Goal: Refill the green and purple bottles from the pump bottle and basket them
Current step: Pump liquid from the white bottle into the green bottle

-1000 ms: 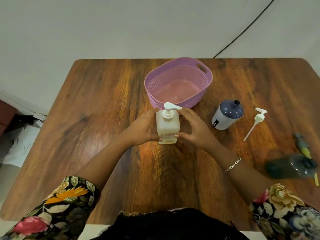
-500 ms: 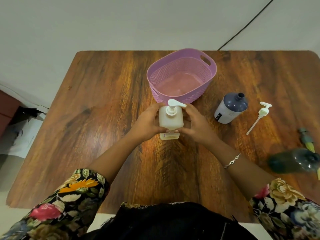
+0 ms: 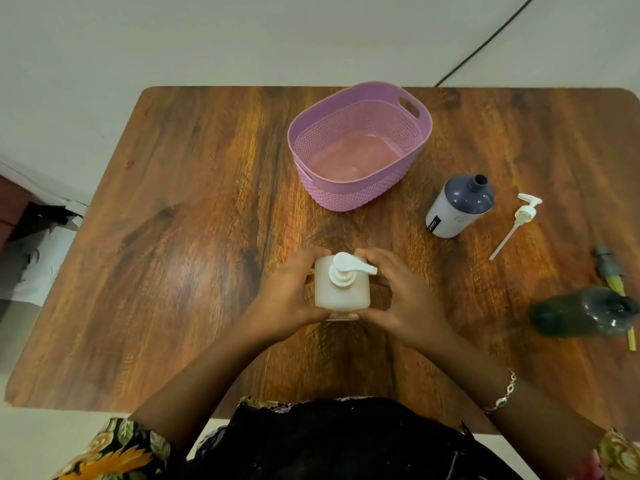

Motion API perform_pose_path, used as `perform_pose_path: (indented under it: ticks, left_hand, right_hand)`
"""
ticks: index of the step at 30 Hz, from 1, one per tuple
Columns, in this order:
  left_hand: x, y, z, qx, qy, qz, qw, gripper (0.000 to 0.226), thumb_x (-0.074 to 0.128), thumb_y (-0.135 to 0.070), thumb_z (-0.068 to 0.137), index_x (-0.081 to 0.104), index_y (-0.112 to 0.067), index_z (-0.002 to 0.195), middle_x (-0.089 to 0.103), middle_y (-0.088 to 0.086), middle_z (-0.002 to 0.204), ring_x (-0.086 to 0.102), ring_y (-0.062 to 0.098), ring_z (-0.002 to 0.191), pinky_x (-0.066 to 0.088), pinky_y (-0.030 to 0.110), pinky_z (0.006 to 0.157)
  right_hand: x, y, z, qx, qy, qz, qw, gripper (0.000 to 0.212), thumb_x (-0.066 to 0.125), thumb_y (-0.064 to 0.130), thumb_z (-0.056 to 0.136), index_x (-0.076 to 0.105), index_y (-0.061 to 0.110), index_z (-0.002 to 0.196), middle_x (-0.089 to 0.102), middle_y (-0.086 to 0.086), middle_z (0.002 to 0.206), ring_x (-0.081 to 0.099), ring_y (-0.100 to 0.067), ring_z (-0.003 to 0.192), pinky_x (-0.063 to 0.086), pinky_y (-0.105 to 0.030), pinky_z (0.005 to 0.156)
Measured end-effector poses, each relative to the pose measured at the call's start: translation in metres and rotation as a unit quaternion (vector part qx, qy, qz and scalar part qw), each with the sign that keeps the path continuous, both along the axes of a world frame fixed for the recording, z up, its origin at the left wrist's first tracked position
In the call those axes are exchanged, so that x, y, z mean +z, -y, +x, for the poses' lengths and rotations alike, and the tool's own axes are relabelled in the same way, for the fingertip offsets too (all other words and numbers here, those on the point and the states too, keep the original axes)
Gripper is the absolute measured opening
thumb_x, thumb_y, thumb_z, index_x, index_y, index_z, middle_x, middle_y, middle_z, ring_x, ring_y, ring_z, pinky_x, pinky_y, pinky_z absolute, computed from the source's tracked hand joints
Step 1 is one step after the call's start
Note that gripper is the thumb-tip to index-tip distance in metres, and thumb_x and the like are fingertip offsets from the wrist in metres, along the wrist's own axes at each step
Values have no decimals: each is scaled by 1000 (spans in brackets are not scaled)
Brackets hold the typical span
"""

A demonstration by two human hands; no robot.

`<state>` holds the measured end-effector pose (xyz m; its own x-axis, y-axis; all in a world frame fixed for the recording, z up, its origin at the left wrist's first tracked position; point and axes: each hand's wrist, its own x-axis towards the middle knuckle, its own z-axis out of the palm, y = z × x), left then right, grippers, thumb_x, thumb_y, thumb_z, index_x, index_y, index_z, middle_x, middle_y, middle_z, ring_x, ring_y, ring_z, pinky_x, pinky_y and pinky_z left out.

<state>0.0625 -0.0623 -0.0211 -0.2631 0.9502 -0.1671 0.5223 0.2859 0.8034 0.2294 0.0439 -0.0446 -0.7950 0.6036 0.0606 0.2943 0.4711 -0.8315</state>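
Observation:
A pale square pump bottle (image 3: 341, 289) with a white pump head stands upright near the table's front middle. My left hand (image 3: 284, 299) grips its left side and my right hand (image 3: 403, 299) its right side. The purple basket (image 3: 424, 133) sits empty behind it. To the right stands the purple-topped bottle (image 3: 457, 207), uncapped, with its white pump (image 3: 516, 223) lying loose beside it. The dark green bottle (image 3: 581, 317) lies on its side at the far right, its green pump (image 3: 613, 278) on the table beside it.
The wooden table (image 3: 173, 220) has bare surface on its whole left half. A black cable (image 3: 485, 43) runs across the floor behind the table. Papers and dark items (image 3: 34, 244) lie on the floor to the left.
Both hands have drawn the pump bottle toward me, away from the basket, and the camera has tilted down.

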Motion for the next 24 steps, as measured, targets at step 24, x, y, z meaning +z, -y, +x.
perform_pose_path:
  ticks: [24]
  left_hand:
    - [4,7,4,-23,-48,136,989,86,52,-72,75,30,-21,140,36,3,146,28,14,139,28,36,112]
  right_hand:
    - [-12,0,15,21,14,14,1000,77,57,54,73,23,29,138,29,11,142,28,-2,131,29,-21,104]
